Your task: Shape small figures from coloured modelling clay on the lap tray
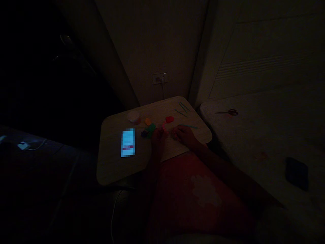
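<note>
In dim light, both hands rest over a small wooden table [111,169]. My left hand [157,135] is closed, its fingers at a curved pink strip [164,127] that looks like modelling clay. My right hand [186,135] sits just to the right, fingers pinched on a small pinkish lump [175,132]; its shape is hard to make out. Close by lie a red lump [169,119], a green piece [151,128], an orange piece [147,121] and a dark blue lump [144,134]. A thin bluish stick [188,126] lies beyond my right hand.
A lit phone [128,142] lies on the table's left, with a round tub [133,117] behind it. Several thin sticks [183,107] are at the far right corner. Scissors [230,112] and a dark flat object [297,173] lie on the pale surface at right. A plugged socket [159,78] is on the wall.
</note>
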Motion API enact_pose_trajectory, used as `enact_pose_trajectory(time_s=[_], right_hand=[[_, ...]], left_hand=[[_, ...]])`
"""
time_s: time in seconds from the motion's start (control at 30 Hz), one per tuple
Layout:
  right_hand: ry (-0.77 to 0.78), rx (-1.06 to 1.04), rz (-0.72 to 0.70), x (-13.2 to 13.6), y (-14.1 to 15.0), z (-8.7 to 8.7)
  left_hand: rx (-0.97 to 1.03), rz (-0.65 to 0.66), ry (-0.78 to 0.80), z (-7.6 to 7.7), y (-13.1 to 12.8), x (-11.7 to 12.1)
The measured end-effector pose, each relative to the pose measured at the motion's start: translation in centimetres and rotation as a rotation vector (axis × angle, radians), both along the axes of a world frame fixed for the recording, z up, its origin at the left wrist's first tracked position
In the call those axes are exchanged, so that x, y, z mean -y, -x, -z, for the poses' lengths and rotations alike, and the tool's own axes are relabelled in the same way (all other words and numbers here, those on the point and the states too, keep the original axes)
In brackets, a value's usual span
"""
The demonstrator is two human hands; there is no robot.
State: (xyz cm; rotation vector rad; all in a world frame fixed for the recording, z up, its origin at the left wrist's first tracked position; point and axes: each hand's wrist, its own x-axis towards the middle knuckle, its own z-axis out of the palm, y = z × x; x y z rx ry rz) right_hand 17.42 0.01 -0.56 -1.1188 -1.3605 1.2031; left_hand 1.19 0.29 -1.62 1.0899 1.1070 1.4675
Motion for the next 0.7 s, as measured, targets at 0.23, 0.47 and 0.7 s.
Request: enact_pose_trajectory(time_s=[0.23, 0.47, 0.7], right_hand=[[0.042, -0.213, 0.009, -0.6, 0.5, 0.8], [0.003, -0.203, 0.035, -0.7, 0.3, 1.6], [-0.003, -0.241, 0.020, -0.6, 0.4, 1.3]], left_hand=[[-0.007, -0.011, -0.003, -0.3, 0.0, 0.0], [-0.013, -0.006, -0.002, 0.4, 0.0, -0.3], [-0.014, -0.013, 0.008, 0.4, 0.0, -0.2]])
